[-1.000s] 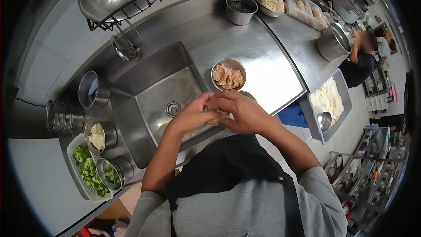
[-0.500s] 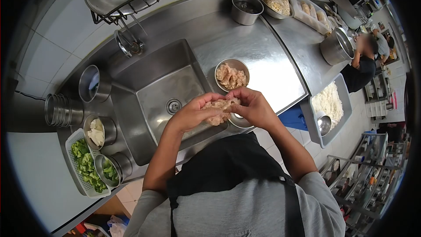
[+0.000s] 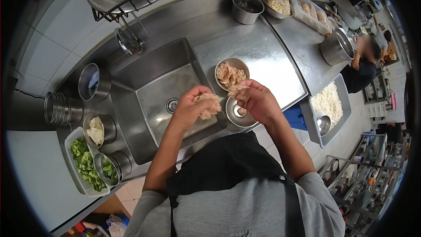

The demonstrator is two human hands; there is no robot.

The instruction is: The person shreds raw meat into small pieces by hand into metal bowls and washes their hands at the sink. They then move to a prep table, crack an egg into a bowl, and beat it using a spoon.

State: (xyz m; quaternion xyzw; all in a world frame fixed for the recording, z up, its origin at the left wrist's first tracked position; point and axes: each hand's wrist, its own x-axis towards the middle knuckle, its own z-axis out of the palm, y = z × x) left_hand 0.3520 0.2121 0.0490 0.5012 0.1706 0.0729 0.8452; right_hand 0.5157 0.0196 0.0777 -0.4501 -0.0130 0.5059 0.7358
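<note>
Over the sink's right edge, my left hand is closed around a clump of raw meat, pale pink and loosely shaped. To its right, my right hand pinches a smaller piece of the same raw meat. That piece is above a steel bowl in which a small bit of meat lies. Just behind stands another steel bowl, heaped with raw meat. My fingers partly cover both pieces I hold.
The steel sink lies to the left, with a tap behind. Beyond it are a basket of broccoli and several steel pots. A tub of white rice with a ladle stands right. Another person is at far right.
My hands have moved apart. The meat both were holding is now split, the larger clump in my left hand and a small piece in my right. The lower bowl is more exposed.
</note>
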